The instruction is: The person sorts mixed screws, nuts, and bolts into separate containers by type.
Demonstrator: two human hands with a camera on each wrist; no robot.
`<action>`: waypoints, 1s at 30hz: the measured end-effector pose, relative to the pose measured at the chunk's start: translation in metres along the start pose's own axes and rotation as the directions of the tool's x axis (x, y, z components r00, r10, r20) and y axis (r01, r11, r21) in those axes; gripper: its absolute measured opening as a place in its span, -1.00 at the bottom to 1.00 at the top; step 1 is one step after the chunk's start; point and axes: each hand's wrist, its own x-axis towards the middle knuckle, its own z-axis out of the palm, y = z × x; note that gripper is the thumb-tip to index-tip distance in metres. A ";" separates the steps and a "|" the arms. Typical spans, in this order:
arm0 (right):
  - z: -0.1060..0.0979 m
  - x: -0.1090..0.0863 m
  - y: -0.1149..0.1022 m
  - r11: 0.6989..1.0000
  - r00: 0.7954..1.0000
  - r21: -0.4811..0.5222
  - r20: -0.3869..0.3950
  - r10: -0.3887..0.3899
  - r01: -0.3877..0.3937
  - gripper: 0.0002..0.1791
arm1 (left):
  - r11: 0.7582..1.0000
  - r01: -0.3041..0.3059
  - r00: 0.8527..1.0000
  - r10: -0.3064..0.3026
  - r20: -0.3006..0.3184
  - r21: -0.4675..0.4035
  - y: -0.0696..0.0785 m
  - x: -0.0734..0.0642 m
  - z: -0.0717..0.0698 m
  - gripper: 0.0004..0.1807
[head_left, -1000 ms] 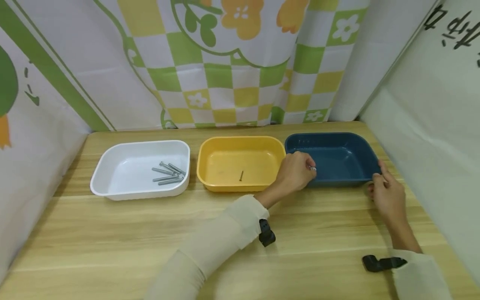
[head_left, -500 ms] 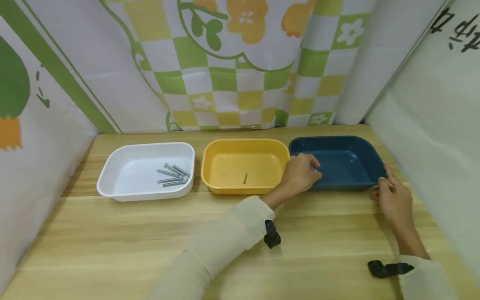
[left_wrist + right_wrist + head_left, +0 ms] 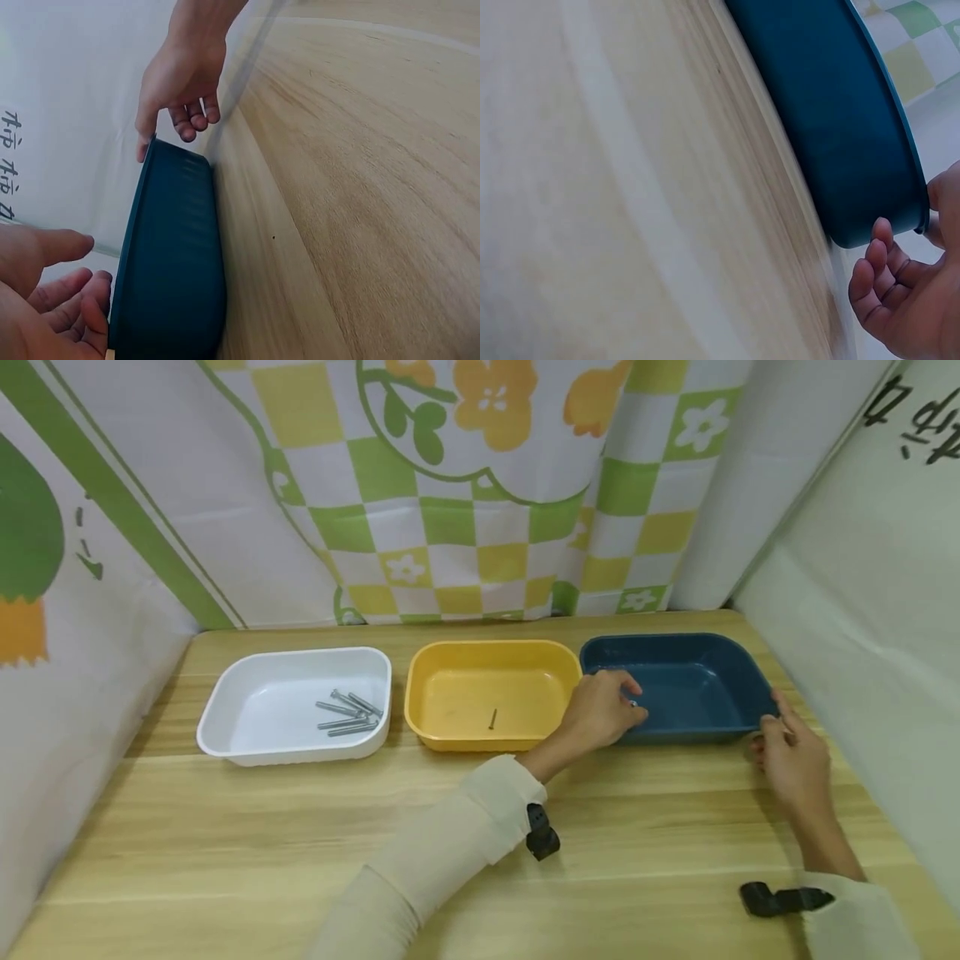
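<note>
My left hand (image 3: pixel 598 708) hovers over the left end of the dark blue tray (image 3: pixel 693 689), with thumb and index finger apart. A small shiny metal bit (image 3: pixel 633 703) shows in the gap between them; whether it touches the fingers cannot be told. In the left wrist view, no object is visible between the left fingers (image 3: pixel 71 289). My right hand (image 3: pixel 797 760) grips the tray's front right corner, thumb and index finger at the rim. Its other fingers (image 3: pixel 881 277) hang curled beside the outer wall.
A yellow tray (image 3: pixel 442 742) with one small dark screw (image 3: pixel 492 719) stands left of the blue one. Further left, a white tray (image 3: pixel 247 752) holds several long silver bolts (image 3: pixel 348 714). Paper screens and a checked cloth (image 3: pixel 450 543) enclose the wooden table (image 3: pixel 300 843).
One second ago the left fingers pinched a small shiny piece at the blue tray's left end; now thumb and index finger have parted. The right hand keeps its grip. The head view has shifted slightly.
</note>
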 end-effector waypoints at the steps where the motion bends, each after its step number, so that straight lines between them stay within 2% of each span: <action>1: -0.001 -0.001 0.000 1.000 1.000 -0.003 0.003 -0.005 0.005 -0.39 | 1.000 -0.018 1.000 0.018 0.000 -0.016 0.000 -0.001 0.000 -0.77; 8: -0.014 -0.004 0.007 0.996 0.997 0.084 0.071 -0.006 0.000 -0.37 | 0.993 -0.080 0.997 0.081 0.010 -0.086 -0.001 -0.006 -0.005 -0.77; 14: -0.024 -0.008 0.014 0.996 0.997 0.057 0.018 -0.070 0.068 -0.38 | 0.987 -0.110 0.994 0.112 0.017 -0.117 0.000 -0.013 -0.012 -0.80; 23: -0.031 -0.022 0.012 0.999 0.999 -0.001 0.003 -0.033 0.033 -0.30 | 0.985 -0.101 0.995 0.103 0.008 -0.137 -0.005 -0.026 -0.027 -0.80; 27: -0.031 -0.029 0.007 1.000 1.000 0.019 0.003 -0.011 0.011 -0.28 | 0.984 -0.086 0.996 0.086 -0.003 -0.156 -0.012 -0.033 -0.035 -0.79; 30: -0.028 -0.032 0.002 0.999 1.000 0.051 0.003 0.001 -0.001 -0.28 | 0.989 -0.086 0.996 0.085 -0.021 -0.116 -0.017 -0.037 -0.040 -0.79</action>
